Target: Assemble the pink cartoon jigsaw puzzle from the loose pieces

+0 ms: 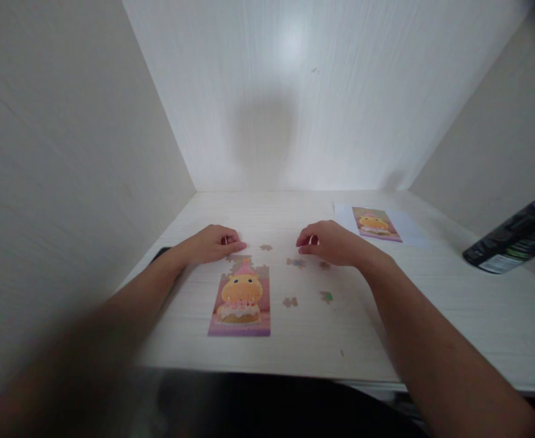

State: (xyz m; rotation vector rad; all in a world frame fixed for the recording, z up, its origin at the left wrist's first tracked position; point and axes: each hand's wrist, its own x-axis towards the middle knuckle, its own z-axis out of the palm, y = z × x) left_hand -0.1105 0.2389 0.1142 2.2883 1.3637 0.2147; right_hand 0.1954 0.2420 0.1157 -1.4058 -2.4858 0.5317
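From the head camera I look down on a pale desk (431, 304) set in a corner between light walls. My left hand (210, 244) rests palm down at the far left of the work area, fingers curled loosely with the tips on the desk. Something small and pale shows between them, but I cannot tell whether I am gripping a piece or only resting. My right hand (331, 243) lies opposite, well apart from the left, fingers bent inward and narrow around a small pale spot. Whether that is a held piece is also too small to say.

Just in front of my left hand lies the nearly finished puzzle (241, 299), a yellow creature with a party hat on a pink ground. Its top edge is ragged where pieces are missing. Loose pieces are scattered between and below my hands: one (265, 247) between them, one with a blue mark (296, 263) near my right fingers, one (290, 302) just right of the puzzle, and a greenish one (326, 296) further right. The reference picture (376, 224) lies on a white sheet beyond my right hand, and a dark can (514, 237) lies tilted at the far right.

I judge this a sorting and fitting stage, with the top row open. The next move calls for matching a loose piece to the gaps and pressing it in flat.
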